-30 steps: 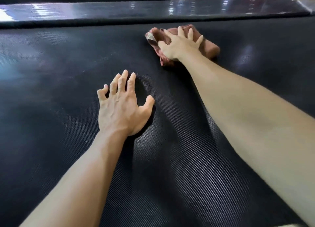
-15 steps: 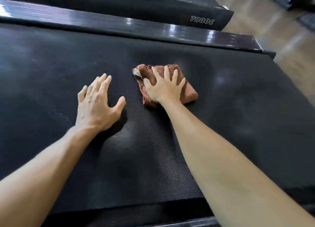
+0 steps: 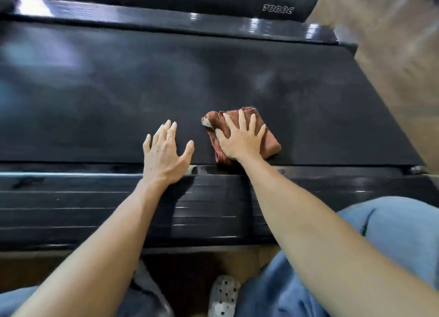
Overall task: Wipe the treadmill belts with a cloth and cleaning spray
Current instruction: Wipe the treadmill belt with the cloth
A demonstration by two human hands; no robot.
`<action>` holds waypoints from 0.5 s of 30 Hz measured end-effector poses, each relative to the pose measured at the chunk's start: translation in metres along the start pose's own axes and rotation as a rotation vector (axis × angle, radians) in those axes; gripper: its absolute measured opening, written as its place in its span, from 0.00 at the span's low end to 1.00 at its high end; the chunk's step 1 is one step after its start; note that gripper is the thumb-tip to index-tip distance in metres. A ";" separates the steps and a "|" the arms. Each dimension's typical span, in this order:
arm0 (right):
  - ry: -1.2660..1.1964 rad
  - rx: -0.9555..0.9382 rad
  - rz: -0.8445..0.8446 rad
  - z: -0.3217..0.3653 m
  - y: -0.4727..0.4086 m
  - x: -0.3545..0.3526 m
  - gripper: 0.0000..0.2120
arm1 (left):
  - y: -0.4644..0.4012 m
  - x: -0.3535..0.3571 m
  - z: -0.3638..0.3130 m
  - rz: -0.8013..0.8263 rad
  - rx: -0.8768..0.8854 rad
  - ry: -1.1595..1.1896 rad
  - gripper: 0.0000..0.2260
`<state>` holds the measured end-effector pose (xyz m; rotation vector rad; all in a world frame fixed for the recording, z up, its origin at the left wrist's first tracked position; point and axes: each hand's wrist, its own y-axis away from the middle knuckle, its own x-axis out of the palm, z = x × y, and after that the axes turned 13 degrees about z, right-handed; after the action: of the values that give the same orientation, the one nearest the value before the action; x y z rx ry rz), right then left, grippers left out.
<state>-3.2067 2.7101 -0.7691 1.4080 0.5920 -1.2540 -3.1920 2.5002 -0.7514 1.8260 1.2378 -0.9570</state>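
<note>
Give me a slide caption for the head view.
Right hand presses a folded brown cloth on the treadmill belt near its edge; left hand rests open beside it.

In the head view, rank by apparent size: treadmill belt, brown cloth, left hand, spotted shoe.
1. treadmill belt, by far.
2. left hand and brown cloth: look alike, cloth partly hidden under the right hand, so unranked.
3. spotted shoe, partly hidden.

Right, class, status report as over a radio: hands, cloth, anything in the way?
Right hand flat, pressing cloth at belt's near edge. Left hand open on belt beside it, apart. Nothing blocking the belt.
</note>
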 end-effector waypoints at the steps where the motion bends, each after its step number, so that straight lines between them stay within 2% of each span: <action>1: -0.012 0.013 -0.002 -0.007 0.010 0.004 0.32 | 0.005 0.002 -0.007 0.005 0.007 -0.002 0.32; 8: -0.082 0.104 -0.032 -0.029 0.034 0.012 0.32 | -0.002 0.018 -0.049 0.031 0.079 0.027 0.30; 15: -0.116 0.184 -0.078 -0.051 -0.045 -0.017 0.32 | -0.069 0.039 -0.069 0.031 0.142 -0.019 0.29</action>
<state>-3.2333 2.7736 -0.7793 1.4630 0.4649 -1.4727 -3.2342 2.5956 -0.7638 1.9353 1.1524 -1.0665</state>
